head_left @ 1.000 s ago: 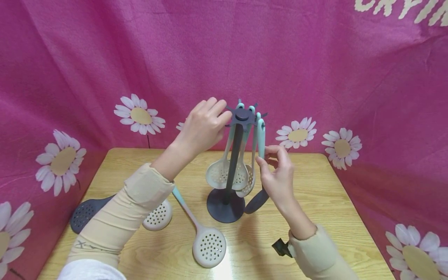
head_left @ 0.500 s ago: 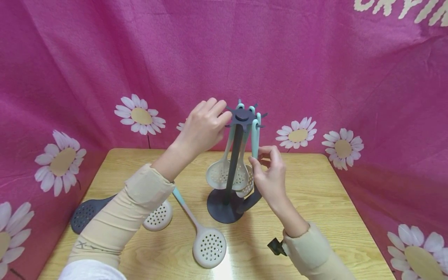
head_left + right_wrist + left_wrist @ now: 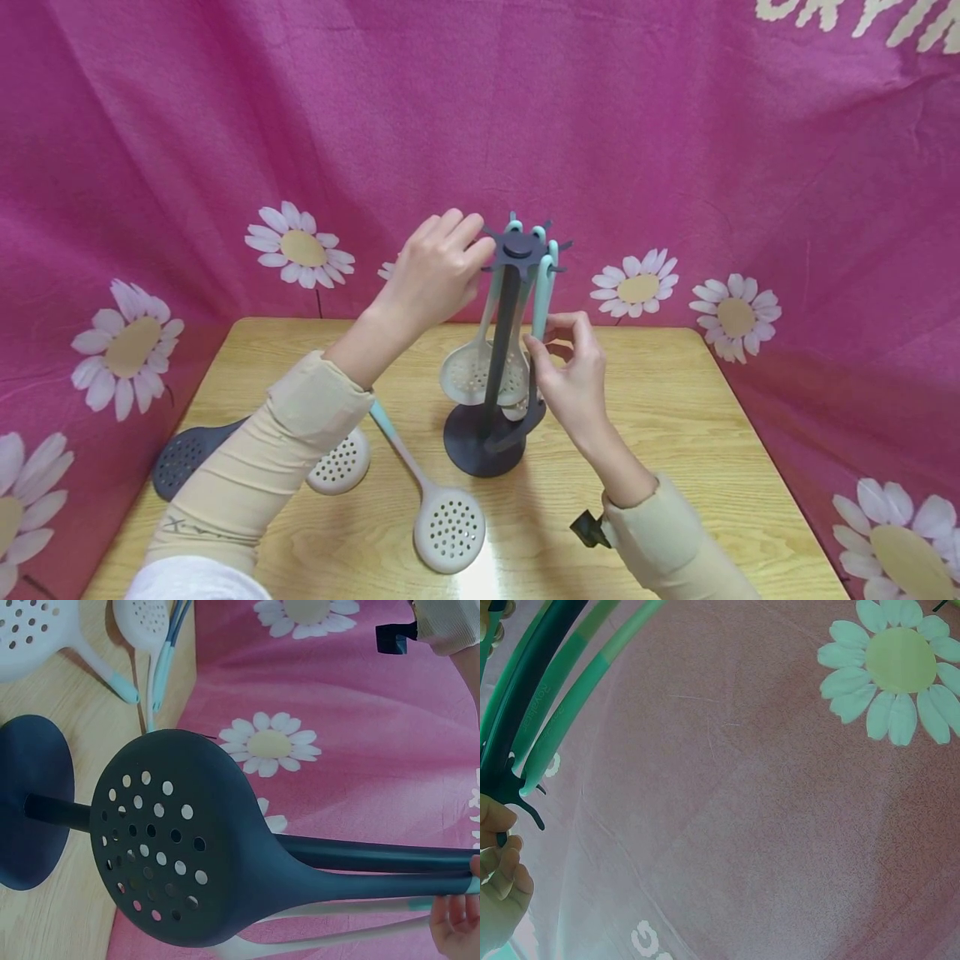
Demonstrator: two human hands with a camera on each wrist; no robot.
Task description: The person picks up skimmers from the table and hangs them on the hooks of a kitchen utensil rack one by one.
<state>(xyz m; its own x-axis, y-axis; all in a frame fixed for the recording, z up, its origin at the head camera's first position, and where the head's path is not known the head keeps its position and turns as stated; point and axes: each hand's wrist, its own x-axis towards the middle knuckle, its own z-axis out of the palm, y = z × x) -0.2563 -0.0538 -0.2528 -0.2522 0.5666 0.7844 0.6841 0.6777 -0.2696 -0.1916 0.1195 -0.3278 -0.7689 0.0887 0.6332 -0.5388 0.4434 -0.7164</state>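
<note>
A dark utensil stand (image 3: 497, 358) rises from a round base, with a hooked ring on top. My left hand (image 3: 442, 271) pinches one of the ring's hooks from the left. On the stand's right, my right hand (image 3: 576, 375) holds a dark skimmer (image 3: 236, 825) by its lower handle, between thumb and fingers. The loop of its teal handle (image 3: 543, 300) is at a front-right hook; whether it hangs there fully I cannot tell. Pale utensils with teal handles hang behind, including a perforated ladle (image 3: 468, 371). In the right wrist view the skimmer's perforated head hides part of the pole.
On the wooden table (image 3: 675, 458) lie a pale skimmer (image 3: 450, 529) in front, another pale perforated utensil (image 3: 339, 462) and a dark perforated one (image 3: 182, 458), both partly under the left forearm. A pink flowered cloth (image 3: 637, 125) surrounds the table.
My right hand has moved left with the dark skimmer, bringing its loop to the front-right hook and swinging its head over the stand's base. The left hand stays put.
</note>
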